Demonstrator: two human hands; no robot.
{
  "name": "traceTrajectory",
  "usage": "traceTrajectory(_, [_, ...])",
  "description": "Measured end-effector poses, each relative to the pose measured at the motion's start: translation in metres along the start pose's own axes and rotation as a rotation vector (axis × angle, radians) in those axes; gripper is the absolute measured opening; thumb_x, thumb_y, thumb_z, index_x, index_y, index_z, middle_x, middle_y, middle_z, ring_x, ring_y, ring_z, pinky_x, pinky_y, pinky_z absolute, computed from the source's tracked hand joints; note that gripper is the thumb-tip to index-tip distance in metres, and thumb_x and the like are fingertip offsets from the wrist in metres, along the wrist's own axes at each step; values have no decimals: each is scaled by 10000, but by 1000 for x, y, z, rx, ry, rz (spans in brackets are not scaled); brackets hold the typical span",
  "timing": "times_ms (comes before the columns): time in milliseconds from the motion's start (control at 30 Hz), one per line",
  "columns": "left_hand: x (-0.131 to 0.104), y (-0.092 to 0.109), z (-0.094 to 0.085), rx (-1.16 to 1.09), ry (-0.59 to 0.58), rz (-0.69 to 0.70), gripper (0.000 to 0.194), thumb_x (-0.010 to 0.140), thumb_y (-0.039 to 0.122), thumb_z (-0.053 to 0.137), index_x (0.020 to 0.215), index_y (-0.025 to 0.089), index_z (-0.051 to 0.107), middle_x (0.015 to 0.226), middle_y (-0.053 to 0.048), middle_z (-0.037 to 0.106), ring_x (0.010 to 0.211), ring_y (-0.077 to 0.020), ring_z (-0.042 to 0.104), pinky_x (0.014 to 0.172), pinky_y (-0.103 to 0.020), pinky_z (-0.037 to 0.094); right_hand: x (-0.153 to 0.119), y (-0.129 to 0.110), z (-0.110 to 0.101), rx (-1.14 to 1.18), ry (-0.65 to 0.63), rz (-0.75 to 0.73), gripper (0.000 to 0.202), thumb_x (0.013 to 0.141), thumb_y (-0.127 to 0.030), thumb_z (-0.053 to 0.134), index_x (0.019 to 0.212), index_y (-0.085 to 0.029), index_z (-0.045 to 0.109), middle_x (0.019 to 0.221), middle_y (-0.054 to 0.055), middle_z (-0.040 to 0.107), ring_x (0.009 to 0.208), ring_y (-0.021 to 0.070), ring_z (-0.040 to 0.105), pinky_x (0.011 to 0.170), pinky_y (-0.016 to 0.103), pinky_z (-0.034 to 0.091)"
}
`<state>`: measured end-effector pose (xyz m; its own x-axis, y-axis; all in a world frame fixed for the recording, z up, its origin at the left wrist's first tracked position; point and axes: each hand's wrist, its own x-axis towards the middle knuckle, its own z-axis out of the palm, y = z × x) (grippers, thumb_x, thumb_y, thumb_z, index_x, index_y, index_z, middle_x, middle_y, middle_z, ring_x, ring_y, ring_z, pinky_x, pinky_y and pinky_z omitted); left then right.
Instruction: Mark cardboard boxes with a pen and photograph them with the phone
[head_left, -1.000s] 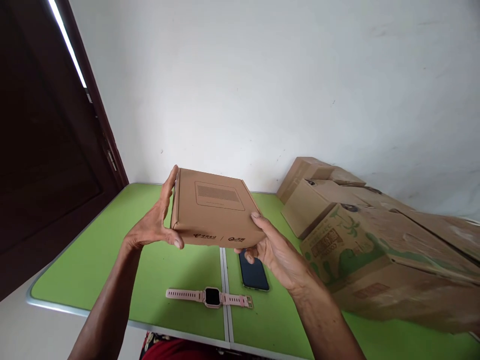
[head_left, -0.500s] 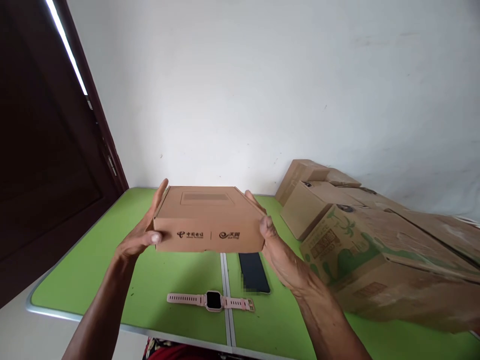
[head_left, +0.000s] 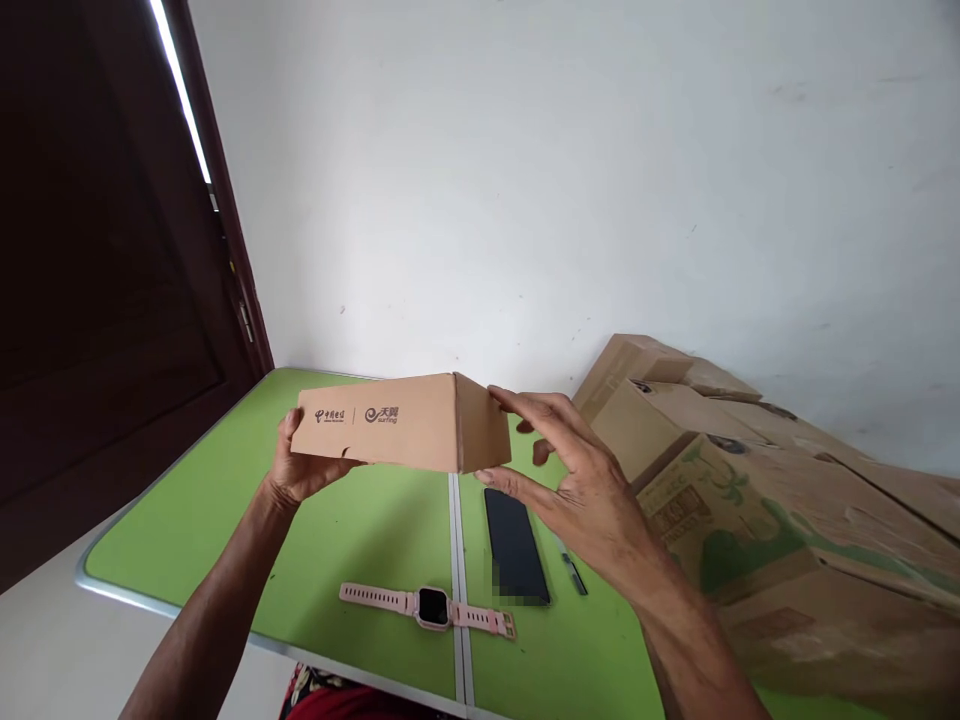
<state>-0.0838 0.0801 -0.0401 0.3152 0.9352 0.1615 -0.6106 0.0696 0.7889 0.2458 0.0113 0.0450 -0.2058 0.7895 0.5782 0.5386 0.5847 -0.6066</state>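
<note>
A: "Surface?"

B: "One green desk (head_left: 202, 520), pale metallic rim, rounded far-left corner, light seam strip (head_left: 459, 600) running front to back."

A: "Room?"

B: "One white wall (head_left: 487, 180), marked in spots, behind; one dark reddish-brown door (head_left: 97, 250) at left, bright gap along its edge."

A: "Central item?"

B: "One brown cardboard box (head_left: 405, 425), dark printed logos, held above the desk. Left hand (head_left: 300, 465): grasping its left end. Right hand (head_left: 585, 480): thumb and forefinger pinching its right end."

A: "Remainder?"

B: "One pink-strapped square watch (head_left: 433, 608), lying across the seam; one black phone (head_left: 516, 545), right of it; one small slim object (head_left: 574, 572), beside the phone; large brown cartons (head_left: 787, 560), grouped at right."
</note>
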Motion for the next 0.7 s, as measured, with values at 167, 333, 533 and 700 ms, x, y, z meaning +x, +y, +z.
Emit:
traceTrajectory(167, [5, -5, 10, 37, 1, -63, 978, 758, 973, 588, 1416, 250, 638, 1430, -202, 725, 1462, -501, 561, 1129, -710, 503, -1, -5, 4, 109, -22, 20, 652, 837, -585, 903, 1424, -402, 687, 1595, 73, 604, 1485, 405, 549, 1125, 592, 563])
traceTrajectory(333, [13, -14, 23, 5, -5, -113, 1160, 770, 1085, 377, 1566, 260, 552, 1524, -203, 681, 1474, -490, 565, 1145, -699, 479, -3, -7, 9, 152, -29, 121, 742, 838, -605, 889, 1498, -385, 630, 1572, 86, 648, 1460, 404, 587, 1123, 565, 554])
traceTrajectory(533, [9, -12, 41, 37, -32, -45, 1366, 705, 1139, 150, 1642, 216, 520, 1632, -177, 604, 1612, -456, 420, 1267, -628, 400, -15, 7, 21, 289, 24, 292, 734, 809, -597, 885, 1436, -319, 624, 1443, 134, 708, 1277, 369, 690, 966, 487, 634])
traceTrajectory(700, [-6, -10, 45, 91, 1, 50, 1260, 801, 1079, 94, 1725, 276, 392, 1697, -114, 548, 1624, -422, 408, 1284, -604, 367, -38, 21, 45, 783, 280, 502, 552, 834, -586, 859, 1270, -306, 671, 1349, 96, 767, 1289, 332, 701, 994, 451, 643])
